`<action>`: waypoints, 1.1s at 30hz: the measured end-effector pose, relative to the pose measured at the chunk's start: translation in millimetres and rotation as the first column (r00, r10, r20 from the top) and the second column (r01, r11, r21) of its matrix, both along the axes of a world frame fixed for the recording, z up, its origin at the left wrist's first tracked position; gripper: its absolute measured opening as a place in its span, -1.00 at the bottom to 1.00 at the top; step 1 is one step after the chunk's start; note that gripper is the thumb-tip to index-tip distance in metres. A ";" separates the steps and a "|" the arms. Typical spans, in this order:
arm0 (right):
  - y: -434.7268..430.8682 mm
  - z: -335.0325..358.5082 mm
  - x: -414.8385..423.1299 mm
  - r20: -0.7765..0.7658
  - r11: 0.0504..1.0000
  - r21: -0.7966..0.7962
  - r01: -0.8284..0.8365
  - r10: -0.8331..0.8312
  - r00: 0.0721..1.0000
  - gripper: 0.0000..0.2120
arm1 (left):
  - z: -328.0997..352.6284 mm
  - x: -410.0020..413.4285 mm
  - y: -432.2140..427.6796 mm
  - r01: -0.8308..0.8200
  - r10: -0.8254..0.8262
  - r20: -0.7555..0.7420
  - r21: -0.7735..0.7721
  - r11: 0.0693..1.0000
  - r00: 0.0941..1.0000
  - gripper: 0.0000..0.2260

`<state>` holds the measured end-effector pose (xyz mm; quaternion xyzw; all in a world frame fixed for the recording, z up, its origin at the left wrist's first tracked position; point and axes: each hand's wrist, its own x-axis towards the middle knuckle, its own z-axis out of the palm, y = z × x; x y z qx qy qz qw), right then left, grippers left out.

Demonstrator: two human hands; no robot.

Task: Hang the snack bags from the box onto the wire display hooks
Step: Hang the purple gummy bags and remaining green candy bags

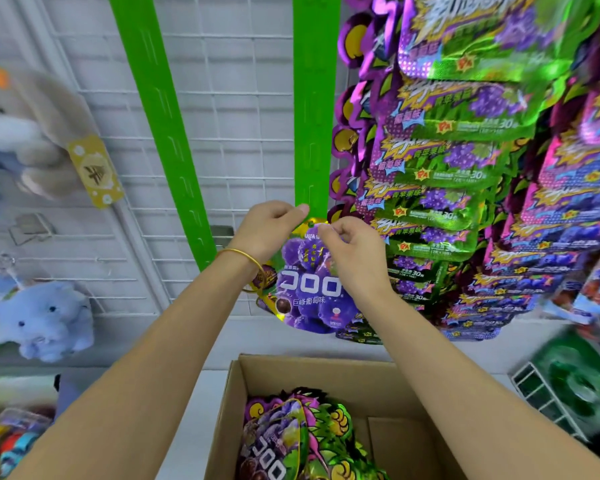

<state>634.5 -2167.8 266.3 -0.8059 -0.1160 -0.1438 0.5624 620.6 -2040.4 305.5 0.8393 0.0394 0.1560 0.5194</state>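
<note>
Purple foil shows between both hands: a grape bag [309, 292] hangs from them in front of the white wire grid [239, 98], above the open cardboard box [238, 393]. The left hand [271, 230], a gold bangle [243, 258] on its wrist, pinches the bag's top edge with curled fingers [300, 210]. The right hand [354, 258] is just beside it, its fingers [326, 232] also curled and pinching the top of the bag from the front. The bag's top sits right at the lower end of an upright green strip [310, 116]; whether it is caught on anything there cannot be told, as the hands cover that spot. A second green strip [167, 133] slants across the grid to the left. To the right, rows of purple-and-green hung bags [447, 150] overlap one another down the display, touching the held bag's right side. More bags [291, 441] lie heaped in the box's left half. At the left of the grid hang plush toys [39, 320], one with a yellow tag [94, 171].
</note>
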 end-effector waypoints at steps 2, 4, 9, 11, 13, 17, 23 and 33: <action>4.5 2.3 0.7 0.003 0.999 -0.003 0.039 -0.039 0.999 -0.68 | 1.0 -0.4 -0.4 0.004 -0.004 -0.009 -0.011 1.000 1.000 -0.65; 6.9 5.2 -0.2 0.011 0.997 -0.003 0.072 -0.072 0.997 -0.66 | 1.8 -1.9 -1.2 0.006 -0.007 -0.022 -0.038 0.999 1.000 -0.65; 8.9 2.4 0.1 -0.015 0.992 -0.037 0.121 -0.121 0.993 -0.61 | 3.4 -1.9 -1.4 0.020 -0.022 -0.040 -0.056 0.998 0.999 -0.74; 8.2 -3.5 -0.1 -0.020 0.991 -0.062 0.120 -0.121 0.992 -0.60 | 2.6 -1.2 -0.9 0.024 -0.028 -0.059 -0.063 0.998 0.998 -0.76; 7.2 -10.6 -0.2 -0.033 0.990 -0.088 0.107 -0.111 0.993 -0.60 | 0.9 -1.5 -0.1 0.035 -0.040 -0.066 -0.070 0.997 0.997 -0.76; 5.4 -19.0 -1.1 -0.046 0.993 -0.112 0.032 -0.037 0.998 -0.64 | -2.7 -2.9 3.4 0.026 -0.028 -0.034 -0.050 0.998 0.999 -0.74; 2.2 -17.4 -7.7 0.043 0.965 -0.262 -0.018 0.030 0.999 -0.81 | -10.6 -8.9 8.4 0.036 -0.037 0.032 0.008 0.999 0.999 -0.82; -29.4 -113.9 -83.9 -0.285 0.878 -0.439 -0.192 0.066 0.956 -0.73 | -53.2 -80.4 28.3 -0.147 0.141 0.067 0.098 0.984 0.988 -0.77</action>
